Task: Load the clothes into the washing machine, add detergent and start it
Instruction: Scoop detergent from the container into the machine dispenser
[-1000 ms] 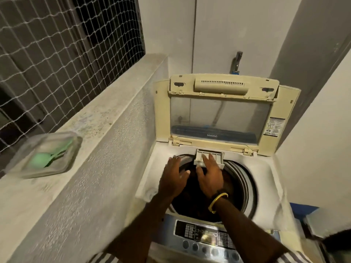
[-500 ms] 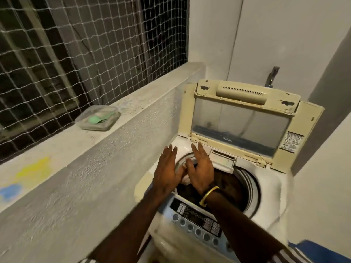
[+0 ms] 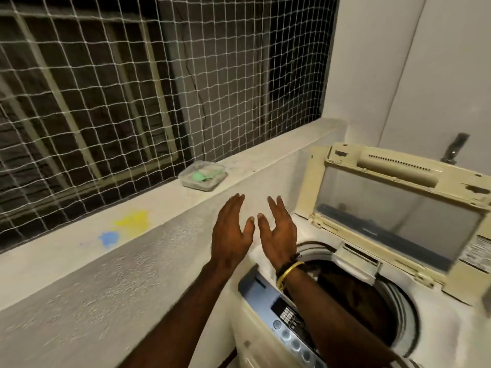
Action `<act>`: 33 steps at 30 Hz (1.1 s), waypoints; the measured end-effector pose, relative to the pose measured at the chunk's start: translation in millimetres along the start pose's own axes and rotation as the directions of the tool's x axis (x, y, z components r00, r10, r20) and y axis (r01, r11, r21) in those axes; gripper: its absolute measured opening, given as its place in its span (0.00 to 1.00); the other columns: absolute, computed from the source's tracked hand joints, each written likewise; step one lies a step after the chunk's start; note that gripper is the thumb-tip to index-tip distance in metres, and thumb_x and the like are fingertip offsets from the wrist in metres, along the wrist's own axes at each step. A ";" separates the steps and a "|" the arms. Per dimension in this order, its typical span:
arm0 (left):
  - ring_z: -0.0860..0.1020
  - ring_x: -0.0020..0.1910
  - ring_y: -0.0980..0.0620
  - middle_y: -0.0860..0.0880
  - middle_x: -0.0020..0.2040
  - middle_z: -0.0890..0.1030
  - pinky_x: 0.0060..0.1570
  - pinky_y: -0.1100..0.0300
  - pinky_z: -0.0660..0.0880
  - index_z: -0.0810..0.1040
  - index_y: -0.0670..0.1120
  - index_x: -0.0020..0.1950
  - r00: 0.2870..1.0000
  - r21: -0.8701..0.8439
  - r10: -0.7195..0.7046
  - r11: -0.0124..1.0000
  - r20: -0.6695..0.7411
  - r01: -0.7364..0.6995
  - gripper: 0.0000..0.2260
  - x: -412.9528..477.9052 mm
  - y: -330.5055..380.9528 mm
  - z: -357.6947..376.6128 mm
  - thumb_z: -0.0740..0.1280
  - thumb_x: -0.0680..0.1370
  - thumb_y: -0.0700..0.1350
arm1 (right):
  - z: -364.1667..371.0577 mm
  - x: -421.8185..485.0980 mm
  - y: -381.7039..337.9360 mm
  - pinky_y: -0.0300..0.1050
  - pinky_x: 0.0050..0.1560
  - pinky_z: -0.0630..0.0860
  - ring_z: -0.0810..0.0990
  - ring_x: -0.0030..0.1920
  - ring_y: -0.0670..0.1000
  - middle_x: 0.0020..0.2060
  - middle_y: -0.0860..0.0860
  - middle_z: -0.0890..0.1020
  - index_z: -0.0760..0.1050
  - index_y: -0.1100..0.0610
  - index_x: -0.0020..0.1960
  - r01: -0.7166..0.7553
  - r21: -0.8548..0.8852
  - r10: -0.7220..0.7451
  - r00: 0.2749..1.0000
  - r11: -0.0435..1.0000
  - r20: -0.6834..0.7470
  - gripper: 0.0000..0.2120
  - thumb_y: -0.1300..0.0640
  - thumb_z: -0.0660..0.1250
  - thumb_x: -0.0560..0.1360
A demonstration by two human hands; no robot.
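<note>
Two empty hands, my left hand [image 3: 231, 235] and right hand [image 3: 279, 232], fingers straight and loosely spread, hover beside the washing machine [image 3: 345, 301], toward the ledge's detergent container [image 3: 203, 176]. Dark clothes [image 3: 356, 296] fill the drum; detergent and starting seem left.

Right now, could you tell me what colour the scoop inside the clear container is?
Light green; the scoop shows in the head view, inside the clear container.
</note>
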State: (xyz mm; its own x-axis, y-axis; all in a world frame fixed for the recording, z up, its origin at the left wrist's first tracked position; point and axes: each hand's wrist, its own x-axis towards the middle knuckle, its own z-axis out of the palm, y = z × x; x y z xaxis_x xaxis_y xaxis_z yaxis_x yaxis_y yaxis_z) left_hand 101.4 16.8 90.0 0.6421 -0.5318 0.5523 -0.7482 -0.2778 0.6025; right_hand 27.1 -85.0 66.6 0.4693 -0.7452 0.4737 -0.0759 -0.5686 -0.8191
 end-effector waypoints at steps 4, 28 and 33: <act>0.69 0.73 0.48 0.47 0.74 0.72 0.73 0.56 0.63 0.70 0.45 0.75 0.997 0.039 -0.040 0.998 -0.073 0.043 0.24 19.3 -4.9 -23.9 0.68 0.80 0.47 | 22.7 13.3 -23.4 0.45 0.69 0.72 0.75 0.70 0.53 0.73 0.54 0.73 0.71 0.53 0.74 0.000 0.117 -0.002 1.000 0.993 0.012 0.23 0.53 0.68 0.80; 0.67 0.74 0.41 0.42 0.78 0.65 0.73 0.47 0.66 0.60 0.44 0.79 0.910 0.021 -0.414 0.910 -0.024 0.415 0.24 128.6 -85.3 -70.4 0.59 0.84 0.46 | 120.5 88.6 -72.0 0.59 0.39 0.85 0.84 0.31 0.54 0.39 0.55 0.86 0.78 0.60 0.61 -0.403 0.498 0.349 0.915 0.767 0.203 0.16 0.56 0.73 0.76; 0.70 0.71 0.40 0.41 0.75 0.67 0.70 0.47 0.69 0.63 0.43 0.78 0.915 -0.005 -0.400 0.916 -0.056 0.400 0.22 132.2 -93.1 -69.6 0.60 0.83 0.45 | 125.4 85.9 -71.5 0.53 0.36 0.85 0.82 0.31 0.53 0.38 0.59 0.84 0.81 0.63 0.55 -0.386 0.522 0.359 0.920 0.760 0.159 0.10 0.60 0.73 0.76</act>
State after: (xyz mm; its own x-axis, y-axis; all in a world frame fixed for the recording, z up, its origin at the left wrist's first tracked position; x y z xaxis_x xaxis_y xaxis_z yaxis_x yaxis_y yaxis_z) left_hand 267.6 28.1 147.0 0.8959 -0.3309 0.2964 -0.4278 -0.4633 0.7761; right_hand 183.1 -64.7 125.4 0.5441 -0.8341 0.0907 0.2201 0.0376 -0.9748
